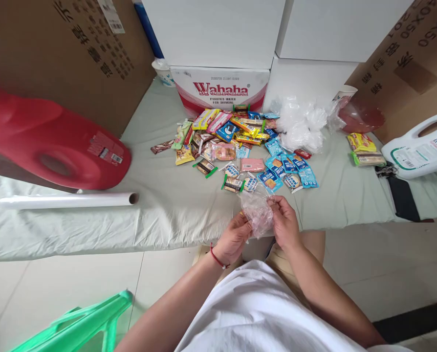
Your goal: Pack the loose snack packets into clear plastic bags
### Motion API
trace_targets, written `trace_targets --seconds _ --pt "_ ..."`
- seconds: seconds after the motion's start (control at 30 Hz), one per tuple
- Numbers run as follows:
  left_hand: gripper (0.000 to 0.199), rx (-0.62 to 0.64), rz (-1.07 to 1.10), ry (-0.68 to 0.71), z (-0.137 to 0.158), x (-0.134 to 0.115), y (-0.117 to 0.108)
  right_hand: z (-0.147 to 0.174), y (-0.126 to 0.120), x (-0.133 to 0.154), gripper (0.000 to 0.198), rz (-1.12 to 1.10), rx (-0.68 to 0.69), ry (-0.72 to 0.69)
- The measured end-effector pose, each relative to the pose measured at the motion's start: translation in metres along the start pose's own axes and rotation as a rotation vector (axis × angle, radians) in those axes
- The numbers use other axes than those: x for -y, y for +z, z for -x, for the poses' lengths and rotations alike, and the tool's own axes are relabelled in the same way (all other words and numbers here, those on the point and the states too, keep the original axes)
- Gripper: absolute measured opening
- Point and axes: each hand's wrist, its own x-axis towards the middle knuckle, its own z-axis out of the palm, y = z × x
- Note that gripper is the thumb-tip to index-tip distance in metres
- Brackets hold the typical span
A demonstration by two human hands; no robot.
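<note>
Between my two hands, just over the table's front edge, is a crumpled clear plastic bag (258,215). My left hand (236,235) pinches its left side, with a red string bracelet on the wrist. On the other side, the fingers of my right hand (284,220) are closed on the bag's upper right edge. Beyond the bag lies a spread of small wrapped snacks, among them blue biscuit packets (271,181), a pink packet (252,165) and a green-ended bar (233,184). Whether anything is inside the bag, I cannot tell.
A heap of clear plastic bags (301,124) lies behind the snacks, before white boxes (222,29). At left are a large red jug (57,139) and a white roll (72,200); at right, a white jug (424,144). A green stool (82,322) stands on the floor.
</note>
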Motion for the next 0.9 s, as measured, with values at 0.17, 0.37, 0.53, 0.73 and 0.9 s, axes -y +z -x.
trace_targets --seconds 0.17,0.37,0.53,0.73,0.9 --pt "0.048 -0.023 -0.051 0.028 0.002 -0.001 0.007 0.002 -0.01 -0.006 0.026 0.386 -0.004 -0.18" --pt "0.045 -0.116 -0.077 -0.05 0.001 0.009 0.009 0.003 -0.006 -0.014 0.024 0.314 0.024 -0.189" --pt "0.046 -0.065 -0.217 -0.062 0.0 0.01 0.008 -0.001 -0.009 -0.011 0.025 0.129 -0.018 -0.163" --pt "0.048 -0.067 -0.228 -0.14 0.002 0.006 0.011 -0.001 -0.006 -0.004 0.037 -0.069 -0.106 0.003" --pt "0.048 -0.094 -0.19 -0.192 -0.001 0.02 0.019 0.001 0.003 -0.003 0.032 -0.012 -0.086 -0.037"
